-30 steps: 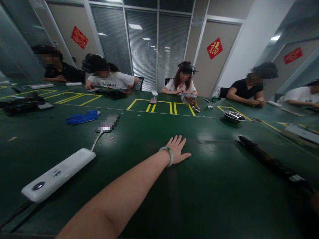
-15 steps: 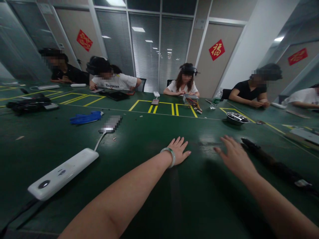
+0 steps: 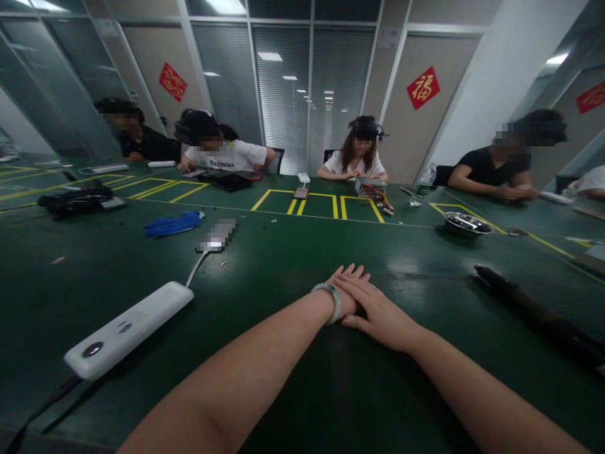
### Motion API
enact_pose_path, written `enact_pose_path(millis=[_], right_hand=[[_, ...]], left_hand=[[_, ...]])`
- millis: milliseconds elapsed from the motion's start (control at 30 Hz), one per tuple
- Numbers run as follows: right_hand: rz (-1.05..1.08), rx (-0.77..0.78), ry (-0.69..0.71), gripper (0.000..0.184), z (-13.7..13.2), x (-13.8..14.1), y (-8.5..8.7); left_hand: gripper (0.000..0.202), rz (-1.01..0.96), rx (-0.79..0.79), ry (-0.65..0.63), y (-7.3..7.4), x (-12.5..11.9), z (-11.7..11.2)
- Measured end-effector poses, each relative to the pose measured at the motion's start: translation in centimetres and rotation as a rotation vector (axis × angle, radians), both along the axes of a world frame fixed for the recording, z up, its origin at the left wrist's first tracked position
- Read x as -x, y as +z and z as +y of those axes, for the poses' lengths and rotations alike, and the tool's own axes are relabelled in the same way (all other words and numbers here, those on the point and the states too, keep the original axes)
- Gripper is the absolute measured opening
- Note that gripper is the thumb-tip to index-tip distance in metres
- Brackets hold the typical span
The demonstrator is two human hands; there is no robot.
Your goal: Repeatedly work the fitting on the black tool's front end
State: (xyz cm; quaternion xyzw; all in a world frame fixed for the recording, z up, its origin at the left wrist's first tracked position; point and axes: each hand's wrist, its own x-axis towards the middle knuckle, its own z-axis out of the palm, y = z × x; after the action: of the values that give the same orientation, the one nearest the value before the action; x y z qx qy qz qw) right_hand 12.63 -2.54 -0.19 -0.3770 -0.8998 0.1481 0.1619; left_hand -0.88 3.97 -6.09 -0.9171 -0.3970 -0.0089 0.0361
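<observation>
My left hand [image 3: 348, 305] lies palm down on the green table [image 3: 265, 277], its fingertips pointing away from me. A pale jade-like bangle [image 3: 336, 308] with a green patch sits round that wrist. Across the back of it rests my right hand [image 3: 385, 318], with flat fingers and the thumb close to the bangle. A small ring shows on one right finger. Part of the left hand is covered by the right one. Neither hand holds any object.
At left lie a white power bank [image 3: 132, 328] with a cable to a blurred-out phone [image 3: 217, 236], and a blue glove [image 3: 174, 224]. On the right are a folded black umbrella-like object [image 3: 534, 302] and a metal bowl [image 3: 467, 226]. A water bottle [image 3: 422, 186] stands farther back. Several people sit opposite.
My right hand has moved left from above the table and come down onto the back of my left hand. The left hand stays flat on the table. The view has shifted slightly.
</observation>
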Motion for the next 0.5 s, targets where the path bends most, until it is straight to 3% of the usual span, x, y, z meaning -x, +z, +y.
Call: enact_pose_path(millis=[233, 300, 367, 500], right_hand=[[-0.049, -0.013, 0.02, 0.077, -0.2, 0.0, 0.2], [-0.125, -0.034, -0.046, 0.077, 0.3, -1.3, 0.1], [-0.213, -0.08, -0.271, 0.079, 1.4, -4.3, 0.2], [-0.33, -0.189, -1.025, 0.099, 3.7, -15.7, 0.8]], left_hand=[[0.071, 0.013, 0.056, -0.047, 1.8, 0.7, -1.1], [0.064, -0.04, 0.101, -0.063, 2.6, 1.0, -1.3], [0.064, -0.127, 0.166, -0.032, 3.3, 1.2, -1.4], [0.07, -0.205, 0.26, -0.021, 4.2, 1.6, -1.4]])
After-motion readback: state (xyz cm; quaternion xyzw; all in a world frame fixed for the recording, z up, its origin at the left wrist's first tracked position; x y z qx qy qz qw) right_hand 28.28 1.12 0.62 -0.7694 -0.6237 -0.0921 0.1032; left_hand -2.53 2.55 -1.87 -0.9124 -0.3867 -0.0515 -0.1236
